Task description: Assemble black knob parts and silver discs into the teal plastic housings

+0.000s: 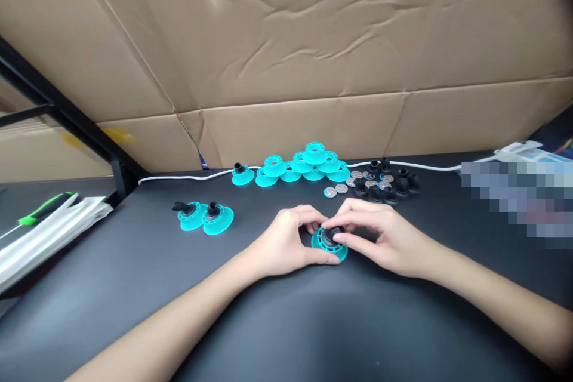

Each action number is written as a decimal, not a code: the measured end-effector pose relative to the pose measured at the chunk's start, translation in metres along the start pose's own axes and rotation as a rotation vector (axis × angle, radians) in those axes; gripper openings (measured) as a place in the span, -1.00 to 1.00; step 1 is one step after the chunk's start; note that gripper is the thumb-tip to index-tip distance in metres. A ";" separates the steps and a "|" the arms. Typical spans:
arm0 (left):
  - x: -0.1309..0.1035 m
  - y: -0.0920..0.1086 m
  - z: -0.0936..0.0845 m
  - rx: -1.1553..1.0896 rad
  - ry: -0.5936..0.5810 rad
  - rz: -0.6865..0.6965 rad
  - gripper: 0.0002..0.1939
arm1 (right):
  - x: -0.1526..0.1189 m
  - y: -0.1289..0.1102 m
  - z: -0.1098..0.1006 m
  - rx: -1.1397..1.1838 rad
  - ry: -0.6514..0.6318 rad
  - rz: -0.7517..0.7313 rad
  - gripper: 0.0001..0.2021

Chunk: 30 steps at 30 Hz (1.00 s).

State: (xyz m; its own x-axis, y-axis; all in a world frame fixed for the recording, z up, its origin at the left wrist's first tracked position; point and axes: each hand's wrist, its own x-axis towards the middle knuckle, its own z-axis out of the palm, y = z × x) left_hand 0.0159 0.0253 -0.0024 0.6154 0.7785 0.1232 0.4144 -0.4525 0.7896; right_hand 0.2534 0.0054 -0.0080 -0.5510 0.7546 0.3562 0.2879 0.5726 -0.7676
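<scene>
Left hand (286, 245) and right hand (380, 239) both clamped on one teal disc (329, 245) flat on the matte black worktop (286, 322), a black knob (333, 233) pinched at its centre. Left of that disc, two finished cups (206, 216); behind it, a teal heap (308, 168), metal washers (336, 190), glossy black knobs (389, 185) left.

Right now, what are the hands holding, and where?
Left hand holds the teal disc by its rim; right hand pinches the black knob at its centre.
</scene>
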 end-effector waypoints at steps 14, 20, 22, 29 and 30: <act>-0.005 -0.005 -0.006 0.011 -0.043 0.056 -0.53 | 0.000 -0.009 0.011 -0.003 0.114 0.107 -0.82; -0.006 -0.002 -0.005 -0.003 -0.034 0.080 -0.57 | -0.001 -0.019 0.023 -0.174 0.204 0.059 -0.81; -0.006 -0.002 -0.004 -0.013 -0.031 0.082 -0.59 | -0.001 -0.019 0.026 -0.206 0.230 0.042 -0.80; -0.004 -0.001 -0.005 -0.032 -0.061 0.076 -0.68 | -0.002 -0.016 0.014 -0.207 0.011 -0.250 -0.67; -0.004 0.000 -0.005 -0.026 -0.061 0.069 -0.67 | -0.002 -0.016 0.010 -0.198 -0.021 -0.264 -0.66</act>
State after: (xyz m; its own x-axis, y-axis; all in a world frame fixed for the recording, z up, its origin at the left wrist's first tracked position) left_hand 0.0099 0.0244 -0.0001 0.6817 0.7177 0.1420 0.3524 -0.4922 0.7960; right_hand 0.2417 -0.0085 -0.0017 -0.6426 0.5660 0.5165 0.2782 0.8004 -0.5309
